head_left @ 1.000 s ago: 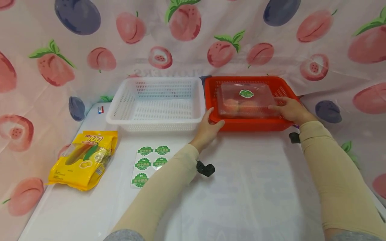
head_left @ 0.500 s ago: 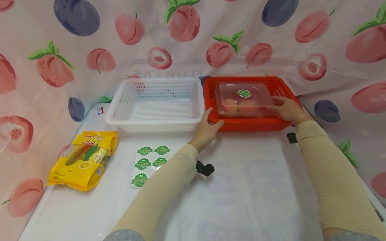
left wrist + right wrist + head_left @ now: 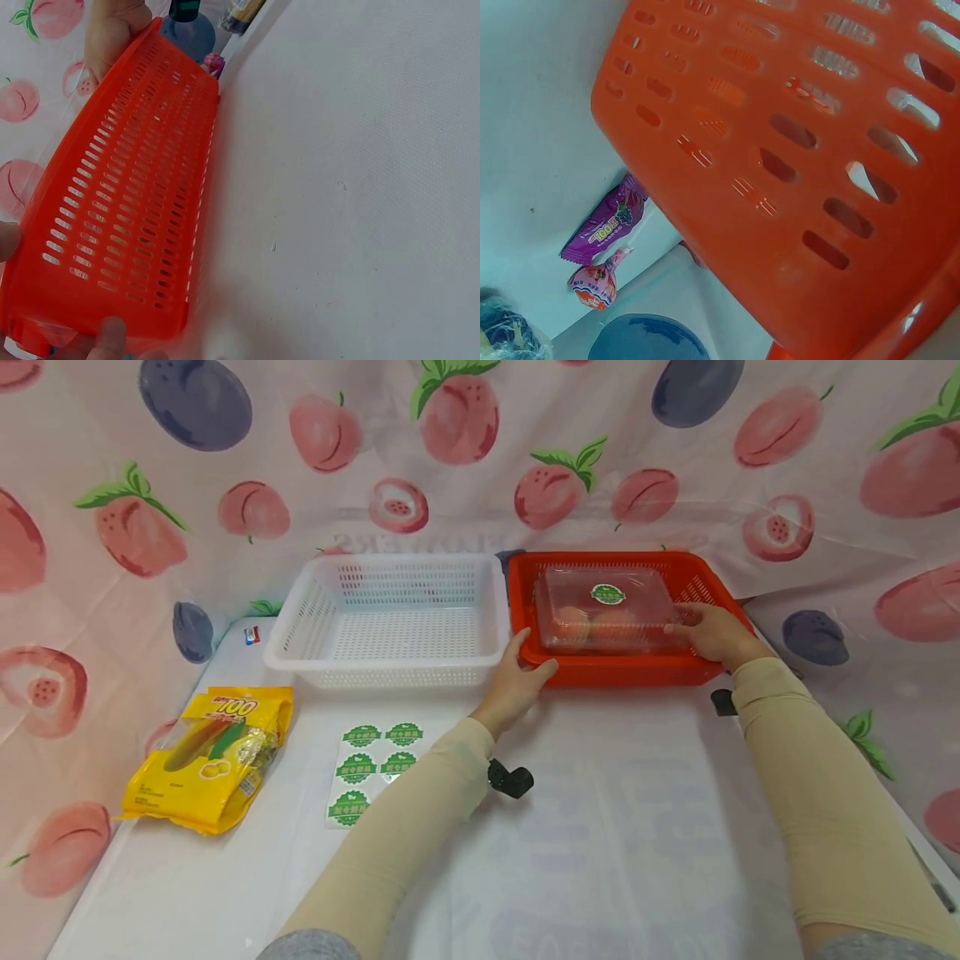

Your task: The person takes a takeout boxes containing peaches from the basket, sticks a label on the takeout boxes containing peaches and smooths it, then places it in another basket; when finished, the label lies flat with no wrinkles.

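A red plastic basket (image 3: pixel 618 672) stands at the back right of the white table. Inside it lies a clear plastic box (image 3: pixel 652 589) with a round green label on its lid and round reddish fruits showing through. My left hand (image 3: pixel 512 689) grips the basket's front left corner, thumb toward the front wall and fingers along the side. Over the right rim reaches my right hand (image 3: pixel 723 635), its thumb and fingers on the box's right end. In the left wrist view the basket's slotted front wall (image 3: pixel 127 195) fills the left half. The right wrist view mostly shows its underside and slots.
A white slotted basket (image 3: pixel 390 672) sits beside the red one. Toward the left lie a yellow snack bag (image 3: pixel 198 768) and a sheet of green stickers (image 3: pixel 356 768). A purple candy wrapper (image 3: pixel 611 221) and a pink lollipop (image 3: pixel 596 285) lie near the red basket.
My right hand and the clear box have shifted slightly left inside the red basket over the last second. My left hand stays at the basket's corner.
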Motion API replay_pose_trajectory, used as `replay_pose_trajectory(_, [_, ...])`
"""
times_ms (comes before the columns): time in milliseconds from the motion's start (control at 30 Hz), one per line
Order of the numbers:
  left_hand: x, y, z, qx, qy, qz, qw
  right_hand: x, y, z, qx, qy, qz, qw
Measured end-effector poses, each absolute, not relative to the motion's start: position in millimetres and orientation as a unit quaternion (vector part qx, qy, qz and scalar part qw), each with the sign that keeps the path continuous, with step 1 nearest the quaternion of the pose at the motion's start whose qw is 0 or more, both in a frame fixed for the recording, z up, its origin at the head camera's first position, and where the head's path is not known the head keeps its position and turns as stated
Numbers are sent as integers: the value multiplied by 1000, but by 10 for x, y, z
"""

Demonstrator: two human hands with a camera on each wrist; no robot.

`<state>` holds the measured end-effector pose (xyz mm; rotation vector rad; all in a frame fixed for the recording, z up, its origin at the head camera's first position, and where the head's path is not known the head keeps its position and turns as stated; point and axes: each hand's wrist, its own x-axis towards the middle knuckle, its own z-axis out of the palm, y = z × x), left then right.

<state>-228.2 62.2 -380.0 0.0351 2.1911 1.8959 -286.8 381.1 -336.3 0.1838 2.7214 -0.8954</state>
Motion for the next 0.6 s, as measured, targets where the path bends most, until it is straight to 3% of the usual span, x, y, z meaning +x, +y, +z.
replay_pose_trajectory(267, [-2277, 560, -3785, 23, 775, 620, 116, -2884, 3821, -3388, 72, 937, -322, 115])
replay_pose_trajectory(600, [-2202, 29, -3591, 105, 828, 519, 185, -2776, 3989, -3310, 54, 940, -321, 107])
